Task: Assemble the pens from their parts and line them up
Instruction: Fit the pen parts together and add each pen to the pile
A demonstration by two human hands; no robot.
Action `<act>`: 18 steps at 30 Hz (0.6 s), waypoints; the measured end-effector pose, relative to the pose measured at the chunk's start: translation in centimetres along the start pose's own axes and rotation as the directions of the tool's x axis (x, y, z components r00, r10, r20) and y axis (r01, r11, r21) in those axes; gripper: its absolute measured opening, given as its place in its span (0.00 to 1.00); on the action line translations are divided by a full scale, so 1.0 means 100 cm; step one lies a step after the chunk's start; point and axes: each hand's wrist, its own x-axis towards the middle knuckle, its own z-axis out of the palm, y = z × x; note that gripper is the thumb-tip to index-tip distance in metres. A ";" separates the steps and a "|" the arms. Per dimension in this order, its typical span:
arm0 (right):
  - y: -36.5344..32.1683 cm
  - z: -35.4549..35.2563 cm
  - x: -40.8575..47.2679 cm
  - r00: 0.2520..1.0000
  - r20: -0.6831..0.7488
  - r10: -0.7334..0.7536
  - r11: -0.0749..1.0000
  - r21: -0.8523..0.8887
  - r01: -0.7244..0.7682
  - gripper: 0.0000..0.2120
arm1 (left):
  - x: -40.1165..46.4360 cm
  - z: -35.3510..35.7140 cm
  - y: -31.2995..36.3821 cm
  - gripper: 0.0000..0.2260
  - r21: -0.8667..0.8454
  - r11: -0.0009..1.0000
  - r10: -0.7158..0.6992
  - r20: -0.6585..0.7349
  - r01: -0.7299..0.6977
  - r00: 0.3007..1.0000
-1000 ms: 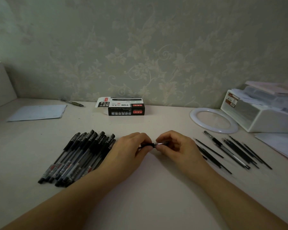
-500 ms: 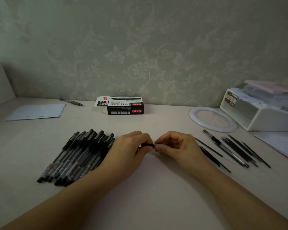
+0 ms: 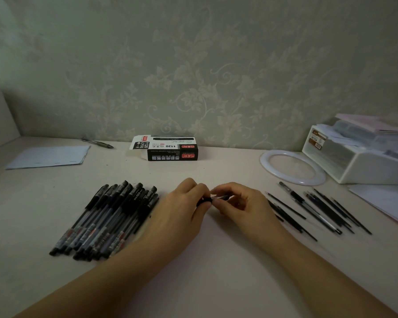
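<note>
Left hand (image 3: 182, 203), right hand (image 3: 239, 203) pinch slim black pen (image 3: 216, 198), mostly hidden; capped pens (image 3: 106, 221) left, loose refills (image 3: 313, 210) right.

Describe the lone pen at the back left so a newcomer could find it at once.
Start at the black pen box against the wallpapered wall, then look left along the wall to the pale sheet of paper. The lone pen lies just beyond that sheet's right corner. Unlike the capped pens bundled near the left hand, it lies alone.
</note>
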 end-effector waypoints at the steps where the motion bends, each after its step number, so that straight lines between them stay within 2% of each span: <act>1: 0.000 0.002 0.000 1.000 -0.024 -0.009 0.999 -0.041 0.008 0.08 | 0.000 0.000 0.000 0.04 0.034 0.999 -0.013 -0.007 0.013 1.000; 6: 0.002 -0.005 0.002 0.969 -0.220 -0.108 0.946 -0.323 0.033 0.10 | -0.002 -0.004 -0.006 0.07 0.329 0.937 -0.107 -0.041 0.115 0.993; 8: 0.002 -0.014 0.005 0.939 -0.323 -0.120 0.927 -0.374 -0.011 0.09 | -0.002 -0.006 -0.010 0.08 0.376 0.909 -0.174 -0.053 0.181 0.983; 12: 0.011 -0.037 0.010 0.873 -0.487 0.000 0.921 -0.339 -0.189 0.06 | -0.002 -0.009 -0.014 0.11 0.412 0.868 -0.279 -0.054 0.276 0.959; 15: 0.019 -0.052 0.009 0.862 -0.498 0.092 0.868 -0.384 -0.315 0.09 | -0.002 -0.010 -0.015 0.12 0.435 0.859 -0.284 -0.038 0.271 0.958; 18: 0.022 -0.068 0.007 0.848 -0.519 0.110 0.799 -0.461 -0.386 0.10 | -0.002 -0.009 -0.015 0.12 0.442 0.863 -0.260 -0.024 0.243 0.965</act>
